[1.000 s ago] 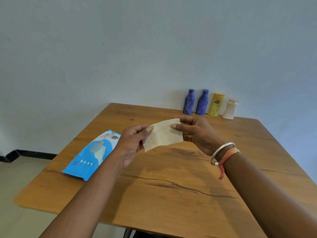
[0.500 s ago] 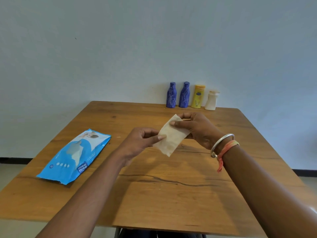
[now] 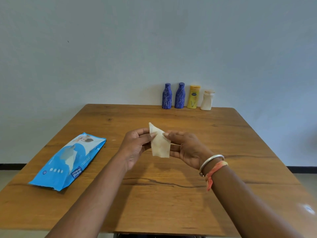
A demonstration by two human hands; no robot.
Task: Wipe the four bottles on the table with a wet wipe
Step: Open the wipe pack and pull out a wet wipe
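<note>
Both hands meet above the middle of the counter (image 3: 171, 203), left hand (image 3: 135, 146) and right hand (image 3: 187, 148) each pinching the folded wet wipe (image 3: 160, 146), which hangs roughly upright between them. Well apart, the four bottles (image 3: 179, 96) stand in a row along the far edge, right of centre, so the right hand looks the nearer. A blue wipe pack (image 3: 68, 160) lies by the left edge.

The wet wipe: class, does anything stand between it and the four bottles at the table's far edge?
Nothing visible does. The left hand and right hand pinch the wet wipe over the table; only bare wood lies between it and the four bottles. The blue wipes pack lies off to the left.
</note>
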